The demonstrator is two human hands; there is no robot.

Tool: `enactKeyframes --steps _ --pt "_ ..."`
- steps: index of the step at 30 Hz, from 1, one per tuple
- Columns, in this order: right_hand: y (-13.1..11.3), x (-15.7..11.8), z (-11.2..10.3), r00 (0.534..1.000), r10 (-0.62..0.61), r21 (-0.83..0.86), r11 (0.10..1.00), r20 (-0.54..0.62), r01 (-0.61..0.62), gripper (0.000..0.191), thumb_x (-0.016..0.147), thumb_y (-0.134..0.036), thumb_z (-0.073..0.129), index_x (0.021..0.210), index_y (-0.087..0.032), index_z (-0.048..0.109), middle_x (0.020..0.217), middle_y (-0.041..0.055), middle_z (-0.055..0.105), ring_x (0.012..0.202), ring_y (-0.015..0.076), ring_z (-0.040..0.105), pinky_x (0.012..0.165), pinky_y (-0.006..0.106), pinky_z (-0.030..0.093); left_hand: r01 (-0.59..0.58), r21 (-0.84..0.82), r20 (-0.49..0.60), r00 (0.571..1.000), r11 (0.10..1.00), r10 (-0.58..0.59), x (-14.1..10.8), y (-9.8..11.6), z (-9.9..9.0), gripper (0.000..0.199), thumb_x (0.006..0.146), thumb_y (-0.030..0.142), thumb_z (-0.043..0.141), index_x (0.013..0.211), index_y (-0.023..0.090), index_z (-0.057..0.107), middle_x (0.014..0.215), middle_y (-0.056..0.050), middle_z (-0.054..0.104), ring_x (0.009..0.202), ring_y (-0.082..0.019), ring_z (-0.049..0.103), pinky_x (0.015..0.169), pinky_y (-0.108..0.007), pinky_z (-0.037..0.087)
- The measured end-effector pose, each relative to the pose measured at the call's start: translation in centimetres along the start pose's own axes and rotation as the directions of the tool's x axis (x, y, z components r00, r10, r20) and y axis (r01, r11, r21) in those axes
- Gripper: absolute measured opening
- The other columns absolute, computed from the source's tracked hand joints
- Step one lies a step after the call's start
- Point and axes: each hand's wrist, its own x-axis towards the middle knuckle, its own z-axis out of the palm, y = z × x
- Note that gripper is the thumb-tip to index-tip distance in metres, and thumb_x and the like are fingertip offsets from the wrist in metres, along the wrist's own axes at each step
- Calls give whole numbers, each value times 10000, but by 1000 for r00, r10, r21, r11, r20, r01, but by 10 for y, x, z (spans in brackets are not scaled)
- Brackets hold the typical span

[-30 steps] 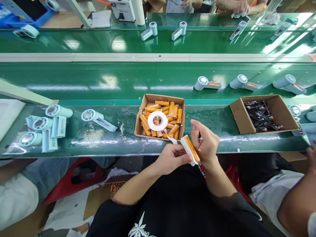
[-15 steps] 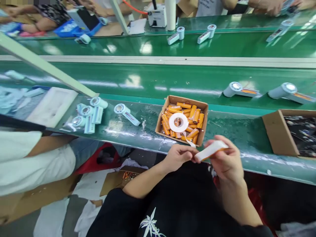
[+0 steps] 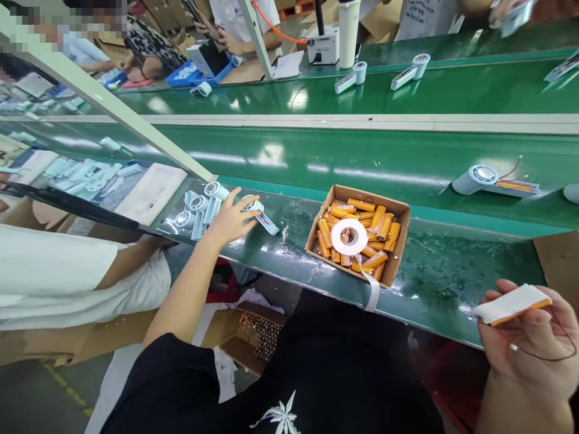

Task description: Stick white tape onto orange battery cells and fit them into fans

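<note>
My left hand (image 3: 230, 222) reaches out over the bench with its fingers spread around the round head of a light-blue handheld fan casing (image 3: 268, 223); a firm grip does not show. At the right, my right hand (image 3: 536, 337) pinches an orange battery (image 3: 520, 312) with a strip of white tape along its top and a thin dark wire hanging from it. Between my hands stands a cardboard box (image 3: 312, 246) of orange batteries, and a roll of white tape (image 3: 336, 236) lies on top of them. Its loose end hangs over the box's front side.
Several fan casings (image 3: 184, 218) cluster left of my left hand, near a white foam tray (image 3: 151, 196). A green conveyor belt (image 3: 316, 150) carries another casing (image 3: 482, 179). A slanted metal post (image 3: 136, 126) crosses the left. A co-worker's white sleeve (image 3: 49, 265) is close by.
My left hand has left the battery and moved left to the fan casing. My right hand has carried the taped battery to the right. The view has shifted left.
</note>
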Motion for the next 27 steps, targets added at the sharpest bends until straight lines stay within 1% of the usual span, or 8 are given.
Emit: enactKeyframes --steps 4,7,12,15,17,20,24,27 --pt "10 -2 -21 996 91 -107 990 6 -90 369 445 -524 841 793 -437 756 954 187 760 998 455 758 527 548 492 -36 7 92 995 999 35 23 -9 14 400 1100 399 426 1014 172 743 1252 -61 739 1360 -287 565 1166 -554 493" --pt "6 5 -27 998 69 -138 988 -2 -69 397 480 -536 845 857 -429 782 947 217 762 935 450 769 523 547 494 -15 -4 59 998 1000 15 68 -10 20 332 1074 353 504 979 153 751 1162 -56 747 1256 -251 616 1100 -440 536" --pt "-28 37 37 958 -243 83 969 149 233 487 409 -425 968 861 -312 826 823 172 789 722 356 785 574 506 580 -44 -166 141 988 985 68 203 17 54 199 966 199 609 1021 137 790 1265 -79 735 1334 -224 570 1246 -434 368" --pt "-45 57 109 792 -505 199 863 343 464 398 562 -312 991 923 -270 828 897 115 818 875 316 807 772 467 660 -118 -309 273 939 944 207 276 53 81 143 861 159 699 938 127 815 1212 -62 776 1185 -185 669 1141 -310 450" --pt "-47 67 156 668 -541 201 831 512 519 356 674 -266 960 997 -245 811 951 92 824 892 263 807 820 413 672 -107 -427 361 890 898 278 303 70 95 104 766 153 777 860 140 819 1156 -62 803 1082 -187 714 1012 -258 508" --pt "-34 81 214 517 -493 151 809 700 568 321 755 -313 918 1034 -217 790 933 60 825 841 216 804 820 366 674 18 -629 432 839 777 331 312 75 106 162 776 249 771 875 128 814 1215 -99 793 1112 -211 711 972 -251 505" --pt "-9 94 261 319 -421 22 632 849 775 244 831 -310 855 1048 -210 804 902 36 829 806 198 795 796 314 635 184 -769 376 904 612 201 302 69 113 340 873 377 657 1004 96 796 1271 -130 767 1054 -202 696 972 -278 504" --pt "0 97 275 231 -330 -71 433 915 899 214 888 -285 807 1094 -225 805 942 35 833 831 193 787 795 284 586 219 -740 376 919 636 122 301 73 115 392 883 430 629 1036 110 796 1095 -98 800 939 -202 686 907 -290 501"
